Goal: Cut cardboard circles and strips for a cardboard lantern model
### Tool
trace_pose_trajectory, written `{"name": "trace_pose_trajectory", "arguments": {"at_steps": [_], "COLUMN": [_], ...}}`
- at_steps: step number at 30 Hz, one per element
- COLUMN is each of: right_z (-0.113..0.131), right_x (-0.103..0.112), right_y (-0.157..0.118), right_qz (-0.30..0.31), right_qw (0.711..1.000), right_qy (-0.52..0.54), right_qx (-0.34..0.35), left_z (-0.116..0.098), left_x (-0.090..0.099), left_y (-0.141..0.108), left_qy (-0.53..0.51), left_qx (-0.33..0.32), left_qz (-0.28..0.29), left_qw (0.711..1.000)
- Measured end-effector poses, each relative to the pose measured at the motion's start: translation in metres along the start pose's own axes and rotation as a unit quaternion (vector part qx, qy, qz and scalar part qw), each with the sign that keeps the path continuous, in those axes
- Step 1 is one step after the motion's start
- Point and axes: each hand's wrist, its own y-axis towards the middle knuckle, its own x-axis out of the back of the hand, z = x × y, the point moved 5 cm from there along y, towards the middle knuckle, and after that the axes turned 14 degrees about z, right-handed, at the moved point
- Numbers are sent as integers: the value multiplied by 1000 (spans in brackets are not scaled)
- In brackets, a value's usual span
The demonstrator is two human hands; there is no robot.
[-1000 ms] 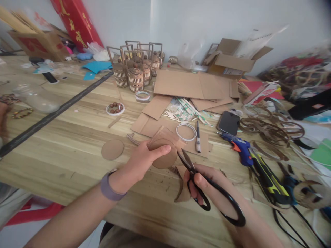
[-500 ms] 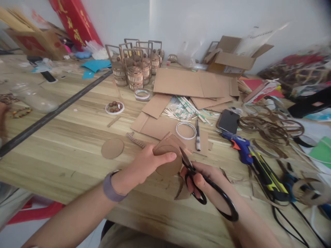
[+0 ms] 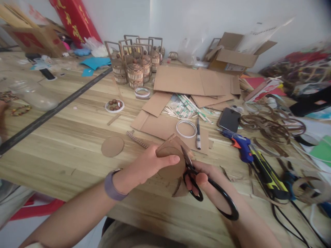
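My left hand [image 3: 152, 163], with a purple band on the wrist, grips a brown cardboard piece [image 3: 172, 168] that has a round outline, thumb on top. Black-handled scissors [image 3: 190, 167] are held in my right hand [image 3: 201, 175], their blades at the cardboard's right edge. A partly cut strip curls down below the piece near my right fingers. On the table to the left lies a separate cardboard disc [image 3: 112, 146]. A toothed cardboard strip [image 3: 137, 139] lies just beyond my left hand.
Cardboard sheets [image 3: 178, 81], a white ring [image 3: 186, 129] and a pen [image 3: 198, 134] lie ahead. Small woven baskets [image 3: 135, 74] stand at the back. To the right are a phone [image 3: 229, 120], a blue glue gun [image 3: 239, 144] and coiled strips [image 3: 263, 125]. Part of another person shows at far left.
The scissors have closed somewhat, their handles nearer each other. The cardboard and my left hand have shifted slightly right, and the piece has tilted a little.
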Motion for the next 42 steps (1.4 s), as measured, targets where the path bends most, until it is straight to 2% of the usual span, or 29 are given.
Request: {"name": "trace_pose_trajectory", "arguments": {"at_steps": [10, 14, 20, 26, 34, 42], "right_z": [0, 1, 3, 4, 4, -6], "right_x": [-2, -2, -3, -4, -5, -6], "right_y": [-3, -3, -2, -1, 1, 2], "right_qz": [-6, -8, -13, -18, -35, -58], "right_qw": [1000, 1000, 999, 999, 999, 998], "right_qy": [10, 18, 23, 27, 9, 9], "right_qx": [14, 18, 22, 10, 3, 38], "left_z": [-2, 2, 1, -1, 0, -1], "left_x": [-6, -5, -6, -9, -8, -8], "left_y": [2, 2, 2, 3, 3, 3], "left_qy": [-43, -42, -40, -46, -56, -48], "left_qx": [-21, -13, -19, -45, -46, -62], "left_qz": [39, 27, 41, 74, 63, 85], "left_qw": [998, 999, 998, 995, 995, 993]}}
